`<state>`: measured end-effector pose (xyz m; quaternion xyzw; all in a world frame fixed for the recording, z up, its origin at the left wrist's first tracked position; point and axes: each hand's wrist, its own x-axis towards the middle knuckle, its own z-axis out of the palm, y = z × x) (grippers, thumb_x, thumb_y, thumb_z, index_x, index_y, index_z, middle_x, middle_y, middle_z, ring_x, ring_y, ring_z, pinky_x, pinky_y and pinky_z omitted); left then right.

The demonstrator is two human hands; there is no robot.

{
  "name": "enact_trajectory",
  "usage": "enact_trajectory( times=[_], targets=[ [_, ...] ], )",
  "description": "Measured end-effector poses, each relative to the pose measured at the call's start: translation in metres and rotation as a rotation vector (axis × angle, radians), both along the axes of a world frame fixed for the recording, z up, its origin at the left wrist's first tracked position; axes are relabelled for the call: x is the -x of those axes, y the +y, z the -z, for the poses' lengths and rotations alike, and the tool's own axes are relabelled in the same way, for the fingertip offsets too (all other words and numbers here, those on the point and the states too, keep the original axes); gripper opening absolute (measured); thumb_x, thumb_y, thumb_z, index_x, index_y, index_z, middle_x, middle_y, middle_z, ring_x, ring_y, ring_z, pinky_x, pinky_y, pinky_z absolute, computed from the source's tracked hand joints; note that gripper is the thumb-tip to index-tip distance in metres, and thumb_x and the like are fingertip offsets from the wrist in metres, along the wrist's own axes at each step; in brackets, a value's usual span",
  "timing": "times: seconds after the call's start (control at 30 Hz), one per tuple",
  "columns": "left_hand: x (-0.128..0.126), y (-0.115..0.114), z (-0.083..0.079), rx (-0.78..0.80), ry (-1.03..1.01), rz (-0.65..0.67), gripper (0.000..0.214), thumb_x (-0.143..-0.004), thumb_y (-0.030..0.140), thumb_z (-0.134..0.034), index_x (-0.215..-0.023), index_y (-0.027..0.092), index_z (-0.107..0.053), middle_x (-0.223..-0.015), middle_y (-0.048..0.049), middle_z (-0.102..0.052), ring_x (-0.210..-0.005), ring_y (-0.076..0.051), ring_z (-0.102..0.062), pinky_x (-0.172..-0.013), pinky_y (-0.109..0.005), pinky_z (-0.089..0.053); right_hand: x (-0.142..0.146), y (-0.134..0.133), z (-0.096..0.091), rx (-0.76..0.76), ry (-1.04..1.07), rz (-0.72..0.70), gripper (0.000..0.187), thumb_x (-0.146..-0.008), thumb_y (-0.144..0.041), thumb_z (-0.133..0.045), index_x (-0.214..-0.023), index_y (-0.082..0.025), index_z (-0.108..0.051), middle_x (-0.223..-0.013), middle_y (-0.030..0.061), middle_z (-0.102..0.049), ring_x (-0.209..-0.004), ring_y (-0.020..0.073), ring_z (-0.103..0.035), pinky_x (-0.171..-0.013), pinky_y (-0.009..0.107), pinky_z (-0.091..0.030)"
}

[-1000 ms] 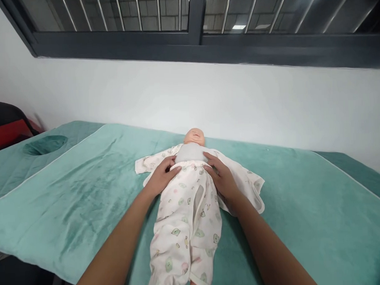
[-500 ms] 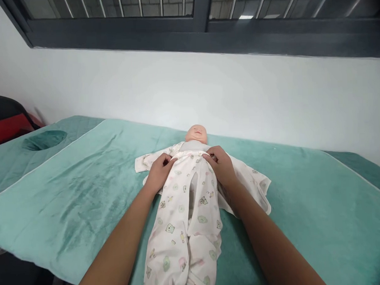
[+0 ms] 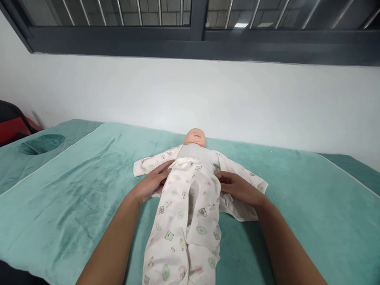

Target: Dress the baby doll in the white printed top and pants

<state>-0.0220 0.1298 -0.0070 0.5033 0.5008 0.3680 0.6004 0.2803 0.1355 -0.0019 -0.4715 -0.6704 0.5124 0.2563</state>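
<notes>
A baby doll (image 3: 195, 137) lies on its back, wearing white printed baby pants (image 3: 180, 213) with a slit at the crotch. The waistband sits over a plain pale torso. Beneath the doll an unfastened printed shirt (image 3: 240, 167) is spread, its sleeves out to both sides. My left hand (image 3: 152, 181) rests at the left edge of the waist, fingers stretched along the fabric and not gripping. At the opposite hip, my right hand (image 3: 238, 187) touches the side of the pants with fingers loosely apart. Its fingertips are partly tucked against the cloth.
The doll lies on a teal padded bed (image 3: 86, 196) with a face hole (image 3: 42, 144) at the far left. Behind it stands a white wall (image 3: 138, 90) below a dark-framed window (image 3: 124, 36). A red and black chair (image 3: 8, 124) is at the left edge.
Both hands have let go of the waistband. The left fingers have straightened along the waist side, and the right hand has moved down and outward to the hip. The camera view has tilted slightly up.
</notes>
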Motion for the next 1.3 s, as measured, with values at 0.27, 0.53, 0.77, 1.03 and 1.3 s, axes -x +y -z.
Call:
enact_trajectory(
  times=[0.27, 0.53, 0.77, 1.03, 1.3],
  targets=[
    [-0.007, 0.007, -0.002, -0.243, 0.142, 0.018, 0.054, -0.090, 0.059, -0.045, -0.138, 0.035, -0.051, -0.152, 0.0026, -0.040, -0.142, -0.024, -0.033, -0.118, -0.042, -0.024, 0.013, -0.009, -0.001, 0.036, 0.201, 0.059, 0.023, -0.074, -0.030, -0.071, -0.091, -0.020, -0.061, -0.092, 0.0019, -0.064, -0.086, 0.0177, -0.058, -0.075, 0.029, -0.046],
    [-0.006, 0.014, -0.001, -0.303, 0.207, -0.017, 0.052, -0.088, 0.060, -0.047, -0.133, 0.035, -0.056, -0.144, 0.0035, -0.051, -0.136, -0.026, -0.043, -0.114, -0.039, -0.032, 0.014, -0.005, 0.008, 0.033, 0.145, 0.101, 0.020, -0.072, -0.035, -0.071, -0.079, -0.019, -0.060, -0.078, 0.0008, -0.060, -0.076, 0.0173, -0.055, -0.070, 0.030, -0.044],
    [-0.006, 0.012, 0.001, -0.243, 0.190, -0.018, 0.050, -0.088, 0.059, -0.047, -0.131, 0.032, -0.055, -0.136, 0.0002, -0.058, -0.120, -0.025, -0.057, -0.101, -0.036, -0.045, 0.013, -0.002, 0.011, -0.013, 0.128, 0.063, 0.015, -0.075, -0.031, -0.067, -0.077, -0.018, -0.060, -0.079, 0.0009, -0.057, -0.072, 0.0149, -0.049, -0.067, 0.028, -0.041],
    [-0.004, 0.016, 0.006, -0.268, 0.248, -0.030, 0.054, -0.087, 0.061, -0.048, -0.133, 0.034, -0.056, -0.145, 0.0021, -0.050, -0.137, -0.027, -0.041, -0.115, -0.041, -0.030, 0.013, 0.001, 0.014, 0.008, 0.150, 0.091, 0.017, -0.072, -0.030, -0.067, -0.072, -0.019, -0.053, -0.072, -0.0018, -0.048, -0.065, 0.0122, -0.042, -0.061, 0.027, -0.037],
    [-0.006, 0.010, -0.005, -0.219, 0.209, -0.004, 0.052, -0.088, 0.059, -0.047, -0.131, 0.032, -0.055, -0.135, -0.0018, -0.059, -0.124, -0.026, -0.053, -0.103, -0.036, -0.042, 0.017, -0.003, 0.010, -0.029, 0.141, 0.110, 0.019, -0.072, -0.031, -0.067, -0.072, -0.019, -0.053, -0.072, -0.0014, -0.049, -0.067, 0.0128, -0.043, -0.059, 0.025, -0.035]
  ],
)
